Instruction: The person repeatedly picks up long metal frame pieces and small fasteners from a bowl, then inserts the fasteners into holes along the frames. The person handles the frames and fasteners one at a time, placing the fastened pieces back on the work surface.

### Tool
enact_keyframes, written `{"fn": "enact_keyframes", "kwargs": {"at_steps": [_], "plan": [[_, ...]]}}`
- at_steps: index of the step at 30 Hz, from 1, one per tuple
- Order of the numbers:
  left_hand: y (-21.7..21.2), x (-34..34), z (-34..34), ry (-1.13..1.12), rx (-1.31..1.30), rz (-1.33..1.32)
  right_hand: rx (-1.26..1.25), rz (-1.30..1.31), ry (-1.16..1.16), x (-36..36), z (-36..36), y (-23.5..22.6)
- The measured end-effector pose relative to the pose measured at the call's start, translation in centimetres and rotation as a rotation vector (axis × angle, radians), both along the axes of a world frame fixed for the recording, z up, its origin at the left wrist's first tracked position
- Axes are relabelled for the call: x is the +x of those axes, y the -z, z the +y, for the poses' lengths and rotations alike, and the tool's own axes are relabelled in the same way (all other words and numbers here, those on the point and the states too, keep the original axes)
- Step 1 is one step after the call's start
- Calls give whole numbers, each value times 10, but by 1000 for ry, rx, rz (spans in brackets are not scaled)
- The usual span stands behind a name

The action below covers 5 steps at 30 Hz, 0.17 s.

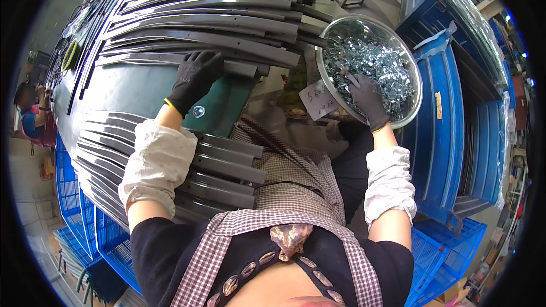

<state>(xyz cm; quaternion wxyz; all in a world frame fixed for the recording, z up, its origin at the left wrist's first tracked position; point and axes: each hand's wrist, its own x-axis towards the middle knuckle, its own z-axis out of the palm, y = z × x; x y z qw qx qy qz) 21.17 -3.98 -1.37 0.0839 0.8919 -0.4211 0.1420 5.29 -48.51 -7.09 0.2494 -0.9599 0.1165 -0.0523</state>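
Observation:
My left hand [198, 77], in a black glove with a yellow cuff edge, bends its fingers over the nearest dark strip [242, 68] of the far stack. Its fingertips are partly hidden against that strip. On the right, my right hand [368, 101], gloved in dark grey, reaches into a large round bowl [417, 88] heaped with small shiny metal clips [378, 59]. Its fingers are drawn together at a metal clip [354, 81] on the near left side of the heap. Several long dark strips [222, 162] lie beside my left forearm.
The strips rest on a green-topped table [227, 98], with a small round shiny thing [198, 111] on it. A paper with handwriting [317, 100] hangs beside the bowl. Blue metal bins [438, 113] stand right; blue crates [116, 244] stand below left. Another person [37, 113] is far left.

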Motion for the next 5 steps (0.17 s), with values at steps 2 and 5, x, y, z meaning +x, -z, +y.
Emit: {"fn": "enact_keyframes", "kwargs": {"at_steps": [2, 5], "plan": [[-6, -13, -4, 17, 126, 90, 166, -81, 17, -4, -5, 0], [11, -28, -3, 284, 103, 60, 246, -10, 24, -7, -23, -1]]}}
